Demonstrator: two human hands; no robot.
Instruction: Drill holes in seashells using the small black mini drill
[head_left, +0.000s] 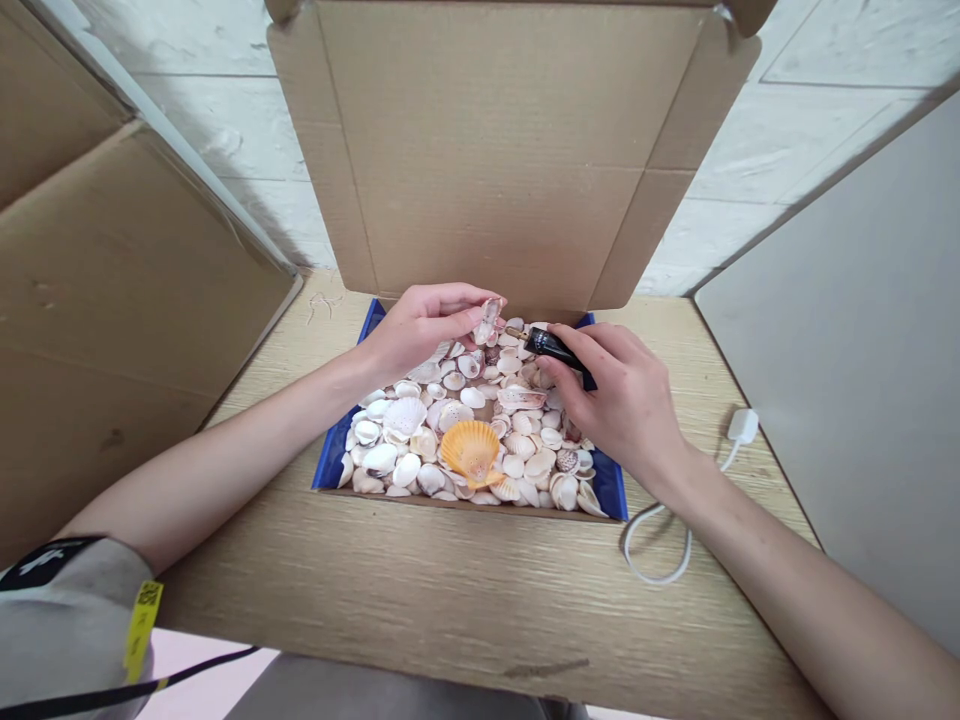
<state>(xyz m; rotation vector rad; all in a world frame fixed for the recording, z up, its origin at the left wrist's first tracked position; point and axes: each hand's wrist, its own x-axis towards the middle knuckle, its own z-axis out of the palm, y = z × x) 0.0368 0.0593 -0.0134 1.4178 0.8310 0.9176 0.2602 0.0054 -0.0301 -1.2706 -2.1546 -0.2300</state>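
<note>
My left hand (424,328) pinches a small whitish-pink seashell (489,318) between thumb and fingers, above the far part of a shallow box. Wrapped around a black mini electric drill (553,346), my right hand (622,390) points its thin metal tip left at the shell. Tip and shell are very close; whether they touch, I cannot tell. Below both hands, the cardboard box with blue side walls (330,460) is filled with many pale seashells (405,416). A large orange scallop shell (471,448) lies on top near the front edge.
The box's brown lid (487,150) stands upright behind the hands, against a white brick wall (757,150). A white cable (637,572) with a white plug (742,426) lies on the wooden table (420,590) at right. Cardboard (112,330) stands at left, a grey panel (862,330) at right.
</note>
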